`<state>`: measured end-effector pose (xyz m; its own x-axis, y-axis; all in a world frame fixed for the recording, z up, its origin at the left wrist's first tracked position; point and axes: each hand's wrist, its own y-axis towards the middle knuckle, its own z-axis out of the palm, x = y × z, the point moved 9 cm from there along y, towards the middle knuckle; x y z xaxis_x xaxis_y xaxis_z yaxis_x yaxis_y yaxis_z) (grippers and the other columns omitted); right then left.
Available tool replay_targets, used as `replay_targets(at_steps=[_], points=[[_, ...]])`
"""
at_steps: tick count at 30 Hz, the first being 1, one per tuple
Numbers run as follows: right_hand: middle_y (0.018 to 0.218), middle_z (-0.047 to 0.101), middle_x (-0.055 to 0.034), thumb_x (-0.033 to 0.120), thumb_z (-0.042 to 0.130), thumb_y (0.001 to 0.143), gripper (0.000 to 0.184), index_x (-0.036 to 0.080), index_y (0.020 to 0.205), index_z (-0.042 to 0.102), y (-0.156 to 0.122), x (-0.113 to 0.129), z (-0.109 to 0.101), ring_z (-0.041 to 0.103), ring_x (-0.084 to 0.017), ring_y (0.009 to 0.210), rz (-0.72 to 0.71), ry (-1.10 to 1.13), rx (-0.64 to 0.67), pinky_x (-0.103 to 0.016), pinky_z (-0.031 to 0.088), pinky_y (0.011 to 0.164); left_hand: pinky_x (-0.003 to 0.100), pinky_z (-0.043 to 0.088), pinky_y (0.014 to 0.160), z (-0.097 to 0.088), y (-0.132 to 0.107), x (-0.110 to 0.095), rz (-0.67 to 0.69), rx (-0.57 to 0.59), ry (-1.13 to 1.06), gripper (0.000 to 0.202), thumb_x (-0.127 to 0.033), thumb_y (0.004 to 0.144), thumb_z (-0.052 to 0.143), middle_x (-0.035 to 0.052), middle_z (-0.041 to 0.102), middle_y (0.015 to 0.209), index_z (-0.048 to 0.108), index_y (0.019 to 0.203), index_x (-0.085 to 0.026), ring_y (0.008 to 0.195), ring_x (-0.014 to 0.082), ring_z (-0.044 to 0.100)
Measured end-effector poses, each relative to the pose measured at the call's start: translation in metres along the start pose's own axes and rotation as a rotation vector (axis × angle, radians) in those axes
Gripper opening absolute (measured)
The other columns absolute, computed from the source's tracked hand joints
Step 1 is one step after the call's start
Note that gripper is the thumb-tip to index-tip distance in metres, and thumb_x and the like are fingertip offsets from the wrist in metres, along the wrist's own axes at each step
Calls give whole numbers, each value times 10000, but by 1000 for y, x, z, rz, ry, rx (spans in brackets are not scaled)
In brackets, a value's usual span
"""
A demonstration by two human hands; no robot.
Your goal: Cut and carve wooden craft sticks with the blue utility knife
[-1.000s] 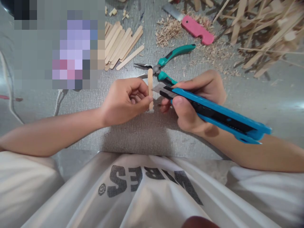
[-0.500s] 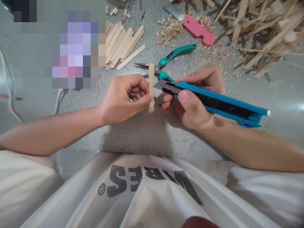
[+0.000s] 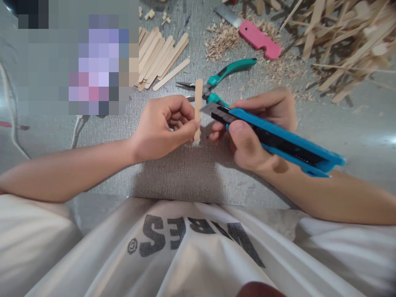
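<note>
Between its thumb and fingers, my left hand [image 3: 168, 128] pinches a wooden craft stick [image 3: 198, 99], which stands nearly upright in the view. My right hand [image 3: 260, 128] grips a blue utility knife [image 3: 287, 134] whose blade is out and points left. The blade tip is at the right edge of the stick; whether it touches, I cannot tell. Just beyond the hands lie needle-nose pliers [image 3: 230, 71] with teal handles, spread open and partly covered by the stick and the right hand.
Several craft sticks [image 3: 161, 57] lie in a group at the back left. Behind the pliers are a pink-handled knife [image 3: 260, 39] and wood shavings [image 3: 221, 41]. A heap of wooden strips [image 3: 346, 41] fills the back right. A white cable [image 3: 12, 119] runs along the left.
The utility knife has swung so its rear end sits lower and nearer to me. The craft stick leans slightly more to the right at its top. My left hand has hardly moved.
</note>
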<state>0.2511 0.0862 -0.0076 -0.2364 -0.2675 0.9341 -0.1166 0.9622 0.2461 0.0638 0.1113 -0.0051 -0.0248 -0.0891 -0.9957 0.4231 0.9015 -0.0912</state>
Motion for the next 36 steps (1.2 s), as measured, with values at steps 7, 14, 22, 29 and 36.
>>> replay_targets(at_steps=[7,14,22,29,36], points=[[967,885,62,361,901,1042,442,408,1461,766,-8,35,-3,850,-193,673,-431,-46,-95,-336,704,600,206,558,580,-1,-3,7,-41,-81,33,244,-61,965,805,-7,804,757,668,857,-232,661,121,776],[953,907,49,491,908,1057,414,441,1450,786,-19,22,-5,863,-246,701,-308,-188,-179,-427,703,616,162,556,595,-2,-2,11,-67,-117,46,244,-17,926,838,-26,806,787,706,956,-219,678,97,775],[1075,952,21,398,962,1025,437,425,1441,831,-21,34,-4,937,-290,888,-335,-270,-216,-435,782,720,144,536,558,-4,-1,11,-2,-132,45,236,-45,965,858,-27,813,771,702,910,-213,640,79,749],[1099,946,39,298,1024,993,400,429,1343,884,-19,27,-5,900,-221,795,-172,-111,-101,-380,771,756,153,527,546,-5,-1,14,-3,-117,56,239,-50,961,863,-24,837,771,706,904,-220,635,91,776],[1083,952,46,114,967,981,499,376,1382,827,-5,49,0,944,-208,875,-204,67,17,-297,786,777,219,652,641,-2,-4,13,13,-61,-34,275,-177,1000,939,-18,863,813,684,917,-237,728,144,865]])
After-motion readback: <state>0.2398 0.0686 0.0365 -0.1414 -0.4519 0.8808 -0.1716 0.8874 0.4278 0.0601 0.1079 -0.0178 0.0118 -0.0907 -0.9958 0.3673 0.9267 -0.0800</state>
